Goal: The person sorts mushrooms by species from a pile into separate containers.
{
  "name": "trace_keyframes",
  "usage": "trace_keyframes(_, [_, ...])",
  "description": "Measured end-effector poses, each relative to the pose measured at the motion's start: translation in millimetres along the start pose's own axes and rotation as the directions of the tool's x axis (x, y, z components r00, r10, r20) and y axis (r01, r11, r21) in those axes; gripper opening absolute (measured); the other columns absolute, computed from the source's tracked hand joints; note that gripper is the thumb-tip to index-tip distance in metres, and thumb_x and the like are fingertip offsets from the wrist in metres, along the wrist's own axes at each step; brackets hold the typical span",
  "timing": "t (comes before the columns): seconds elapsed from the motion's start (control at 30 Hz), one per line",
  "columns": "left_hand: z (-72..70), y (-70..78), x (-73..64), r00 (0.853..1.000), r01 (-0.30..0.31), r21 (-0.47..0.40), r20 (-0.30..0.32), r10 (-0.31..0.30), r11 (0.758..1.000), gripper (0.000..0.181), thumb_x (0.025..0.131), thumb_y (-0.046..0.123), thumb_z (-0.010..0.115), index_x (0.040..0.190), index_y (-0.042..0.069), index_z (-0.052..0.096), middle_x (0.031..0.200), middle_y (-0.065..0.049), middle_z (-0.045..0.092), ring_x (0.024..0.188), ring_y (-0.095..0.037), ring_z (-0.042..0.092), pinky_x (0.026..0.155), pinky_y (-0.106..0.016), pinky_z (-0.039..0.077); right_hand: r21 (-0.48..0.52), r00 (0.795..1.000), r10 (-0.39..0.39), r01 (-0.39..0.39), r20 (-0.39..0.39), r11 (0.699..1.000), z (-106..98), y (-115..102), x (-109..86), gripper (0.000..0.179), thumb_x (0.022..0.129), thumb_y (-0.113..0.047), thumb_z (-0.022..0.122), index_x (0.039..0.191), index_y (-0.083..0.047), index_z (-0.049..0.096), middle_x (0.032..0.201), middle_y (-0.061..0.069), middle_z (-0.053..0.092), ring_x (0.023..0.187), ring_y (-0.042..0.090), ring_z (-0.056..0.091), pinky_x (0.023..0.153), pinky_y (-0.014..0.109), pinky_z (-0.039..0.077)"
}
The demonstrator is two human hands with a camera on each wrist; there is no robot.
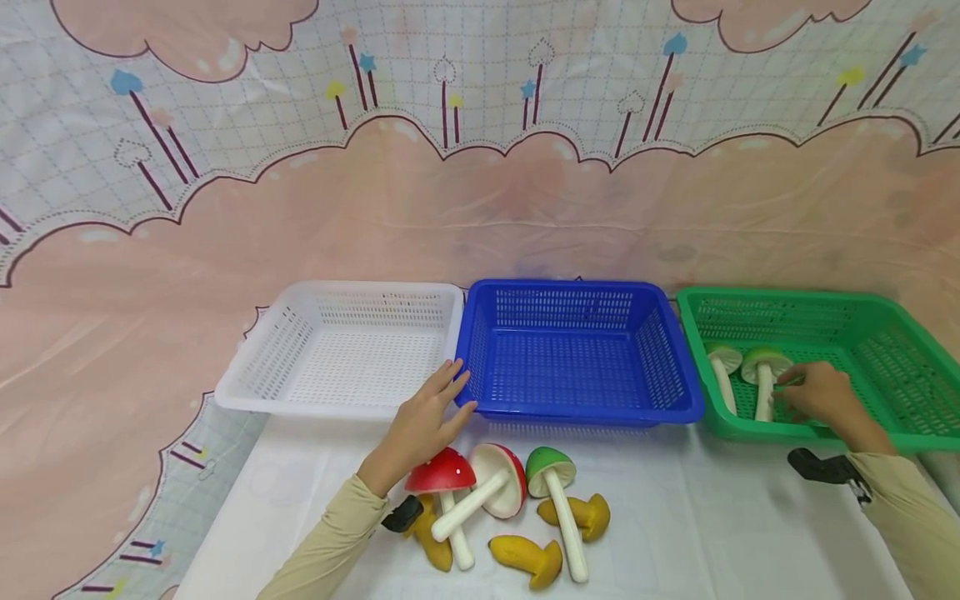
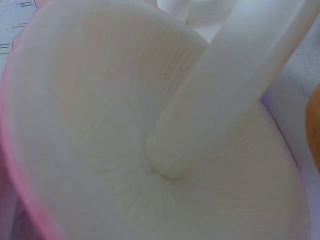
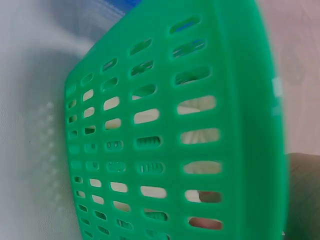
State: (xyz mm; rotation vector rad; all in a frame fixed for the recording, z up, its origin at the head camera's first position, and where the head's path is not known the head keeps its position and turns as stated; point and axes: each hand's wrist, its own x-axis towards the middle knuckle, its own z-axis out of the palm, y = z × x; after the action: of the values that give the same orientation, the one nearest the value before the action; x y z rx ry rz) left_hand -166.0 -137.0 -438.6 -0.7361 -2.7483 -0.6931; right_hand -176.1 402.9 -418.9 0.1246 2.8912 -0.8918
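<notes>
My left hand (image 1: 420,421) is over the adjoining front corners of the white and blue baskets, fingers spread, holding nothing. Below it lie two red-capped toy mushrooms (image 1: 441,472); the pale underside and stem of one mushroom (image 2: 115,115) fill the left wrist view. Inside the green basket (image 1: 795,429), my right hand (image 1: 821,396) has its fingertips close beside the stem of a green-capped mushroom (image 1: 765,367); contact is unclear. To that one's left lies another green-capped mushroom (image 1: 723,360). In the right wrist view the basket wall (image 3: 170,125) hides most of the hand.
A white basket (image 1: 247,400) and a blue basket (image 1: 570,412) stand left of the green one. On the white cloth in front lie a green-capped mushroom (image 1: 551,465) and several yellow-brown mushrooms (image 1: 525,557). A patterned curtain (image 1: 525,208) hangs behind the baskets.
</notes>
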Motion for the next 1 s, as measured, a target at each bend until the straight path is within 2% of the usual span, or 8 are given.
trace_keyframes(0.07, [-0.5, 0.3, -0.3, 1.0, -0.002, -0.002, -0.005, 0.002, 1.0, 0.051, 0.093, 0.031, 0.06, 0.133, 0.001, 0.052, 0.146, -0.013, 0.04, 0.137, -0.028, 0.032, 0.101, -0.045, 0.039, -0.008, 1.0, -0.006, 0.006, -0.016, 1.0, -0.8, -2.1, -2.2, 0.041, 0.086, -0.009, 0.06, 0.109, 0.024, 0.051, 0.086, 0.034, 0.063, 0.056, 0.03, 0.065, 0.098, 0.063, 0.03])
trace_keyframes(0.17, [-0.4, 0.3, -0.7, 1.0, -0.002, 0.003, -0.01, 0.003, 1.0, 0.051, 0.092, 0.031, 0.06, 0.133, 0.001, 0.053, 0.145, -0.014, 0.04, 0.137, -0.028, 0.032, 0.1, -0.045, 0.039, -0.06, 0.997, -0.052, 0.049, -0.055, 0.997, -1.2, -3.7, -6.7, 0.04, 0.088, -0.013, 0.061, 0.109, 0.021, 0.054, 0.094, 0.036, 0.061, 0.06, 0.03, 0.064, 0.067, 0.051, 0.051])
trace_keyframes(0.2, [-0.6, 0.3, -0.9, 1.0, 0.0, 0.004, -0.008, 0.0, 1.0, 0.051, 0.093, 0.032, 0.06, 0.133, 0.001, 0.053, 0.145, -0.014, 0.04, 0.137, -0.028, 0.032, 0.101, -0.045, 0.039, -0.079, 0.994, -0.076, 0.07, -0.075, 0.994, -1.0, -4.0, -8.5, 0.039, 0.088, -0.013, 0.062, 0.109, 0.02, 0.055, 0.094, 0.035, 0.061, 0.062, 0.03, 0.064, 0.057, 0.047, 0.05])
trace_keyframes(0.3, [-0.3, 0.3, -1.3, 1.0, 0.009, 0.004, 0.003, -0.009, 1.0, 0.052, 0.093, 0.033, 0.059, 0.134, 0.001, 0.052, 0.146, -0.012, 0.039, 0.138, -0.027, 0.03, 0.101, -0.044, 0.038, -0.113, 0.976, -0.156, 0.14, -0.15, 0.984, -0.3, -4.3, -13.9, 0.035, 0.088, -0.014, 0.064, 0.106, 0.016, 0.059, 0.09, 0.03, 0.063, 0.066, 0.028, 0.061, 0.057, 0.046, 0.048])
trace_keyframes(0.4, [-0.1, 0.7, -0.9, 1.0, 0.015, -0.001, 0.016, -0.015, 1.0, 0.053, 0.093, 0.033, 0.058, 0.135, 0.002, 0.05, 0.147, -0.011, 0.038, 0.139, -0.025, 0.028, 0.102, -0.043, 0.037, -0.091, 0.955, -0.199, 0.182, -0.222, 0.979, -1.5, -6.3, -20.1, 0.03, 0.088, -0.013, 0.066, 0.104, 0.012, 0.062, 0.089, 0.028, 0.064, 0.063, 0.011, 0.059, 0.062, 0.049, 0.048])
trace_keyframes(0.57, [0.6, -0.2, 1.2, 1.0, 0.0, 0.004, 0.005, 0.0, 1.0, 0.052, 0.093, 0.032, 0.058, 0.135, 0.001, 0.051, 0.147, -0.012, 0.039, 0.138, -0.026, 0.029, 0.102, -0.044, 0.038, -0.068, 0.947, -0.196, 0.184, -0.253, 0.981, -8.3, -15.1, -31.3, 0.029, 0.09, -0.017, 0.065, 0.106, 0.007, 0.063, 0.095, 0.027, 0.065, 0.062, -0.016, 0.046, 0.051, 0.032, 0.045])
trace_keyframes(0.9, [-2.5, -3.0, 2.9, 1.0, -0.006, 0.007, 0.004, 0.006, 1.0, 0.052, 0.093, 0.032, 0.059, 0.134, 0.001, 0.052, 0.146, -0.013, 0.04, 0.137, -0.027, 0.031, 0.1, -0.044, 0.04, -0.097, 0.924, -0.242, 0.223, -0.296, 0.97, -6.7, -39.0, -54.6, 0.026, 0.087, -0.021, 0.069, 0.103, -0.002, 0.066, 0.089, 0.018, 0.068, 0.069, -0.023, 0.041, 0.051, 0.023, 0.04])
trace_keyframes(1.0, [-3.7, -2.8, 3.2, 1.0, -0.004, -0.002, 0.011, 0.004, 1.0, 0.052, 0.093, 0.033, 0.059, 0.133, 0.001, 0.052, 0.146, -0.013, 0.04, 0.137, -0.027, 0.031, 0.101, -0.044, 0.039, -0.074, 0.916, -0.262, 0.252, -0.305, 0.965, -3.7, -47.7, -63.4, 0.025, 0.085, -0.021, 0.071, 0.103, -0.004, 0.066, 0.089, 0.0, 0.069, 0.072, -0.023, 0.043, 0.052, 0.021, 0.041])
